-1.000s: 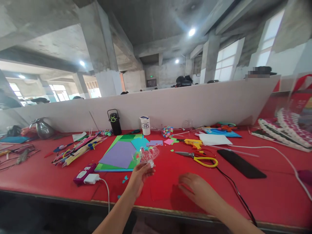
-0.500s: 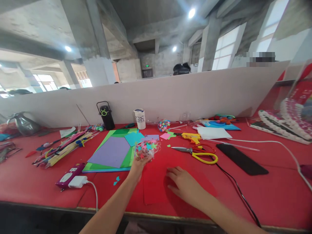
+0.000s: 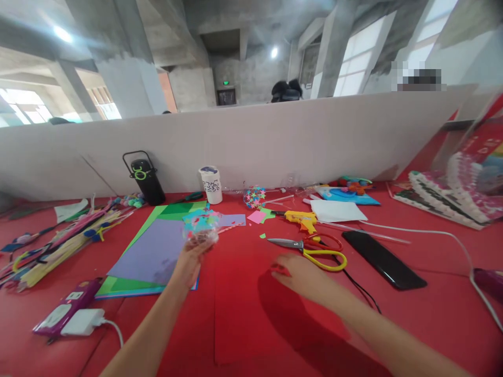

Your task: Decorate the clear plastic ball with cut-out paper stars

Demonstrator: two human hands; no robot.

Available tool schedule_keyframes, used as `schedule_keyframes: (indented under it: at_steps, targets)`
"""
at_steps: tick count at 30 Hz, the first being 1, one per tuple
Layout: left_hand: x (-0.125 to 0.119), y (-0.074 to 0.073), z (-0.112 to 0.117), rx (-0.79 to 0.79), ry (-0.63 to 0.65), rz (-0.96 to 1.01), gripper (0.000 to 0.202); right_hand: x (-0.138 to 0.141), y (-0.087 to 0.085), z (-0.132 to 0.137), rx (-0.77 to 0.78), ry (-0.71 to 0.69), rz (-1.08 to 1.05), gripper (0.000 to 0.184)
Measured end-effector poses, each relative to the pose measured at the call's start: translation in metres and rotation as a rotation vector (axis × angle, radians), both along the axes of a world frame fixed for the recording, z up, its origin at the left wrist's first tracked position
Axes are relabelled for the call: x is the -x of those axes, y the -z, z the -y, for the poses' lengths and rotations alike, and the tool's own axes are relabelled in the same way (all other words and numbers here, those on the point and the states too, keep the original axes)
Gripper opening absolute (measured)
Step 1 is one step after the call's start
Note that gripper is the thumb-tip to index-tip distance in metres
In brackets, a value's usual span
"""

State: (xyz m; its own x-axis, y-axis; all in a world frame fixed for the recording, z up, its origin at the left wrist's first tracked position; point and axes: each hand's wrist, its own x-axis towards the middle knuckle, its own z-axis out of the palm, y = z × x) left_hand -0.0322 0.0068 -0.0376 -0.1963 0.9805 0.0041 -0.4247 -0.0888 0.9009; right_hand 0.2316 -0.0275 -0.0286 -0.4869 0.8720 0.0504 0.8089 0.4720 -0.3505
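Note:
My left hand [image 3: 194,256] is closed round the lower part of a clear plastic ball [image 3: 202,225] dotted with colourful stars, held above the table. A pink-striped stick [image 3: 231,227] shows at its right side; I cannot tell whether it is joined on. My right hand [image 3: 296,272] hovers over a red paper sheet [image 3: 239,314], fingers bent and thumb apart, with nothing plain to see in them. Just beyond it lie scissors [image 3: 324,260] with yellow and red handles. A second star-covered ball [image 3: 254,197] rests farther back.
Purple paper [image 3: 153,251] tops a stack of green sheets at left. Beyond are a black bottle [image 3: 149,183], a white cup [image 3: 211,186] and a yellow glue gun [image 3: 302,220]. A black phone [image 3: 383,260] lies right; pipe cleaners [image 3: 63,246] and a purple device [image 3: 66,311] lie left.
The view has shifted closer and to the right. My left hand has lifted the star-dotted ball off to the left. My right hand's fingers are more bent, still over the red sheet.

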Motion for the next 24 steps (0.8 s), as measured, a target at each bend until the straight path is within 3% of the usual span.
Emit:
schedule_keyframes:
  at_steps: [4, 11, 19, 24]
  targets:
    - [0.015, -0.011, -0.012, -0.012, -0.067, 0.046, 0.025, 0.003, -0.003, -0.027, 0.016, -0.022, 0.027, 0.019]
    - [0.014, -0.013, -0.033, -0.004, -0.102, 0.082, 0.026, 0.031, 0.011, -0.065, -0.002, -0.097, 0.085, 0.019]
    - [0.012, -0.016, -0.050, 0.000, -0.145, 0.117, 0.024, 0.125, 0.023, -0.102, -0.096, -0.312, 0.055, 0.026]
    - [0.003, -0.011, -0.050, 0.021, -0.131, 0.103, 0.027, 0.166, 0.039, -0.112, -0.188, -0.296, 0.017, 0.030]
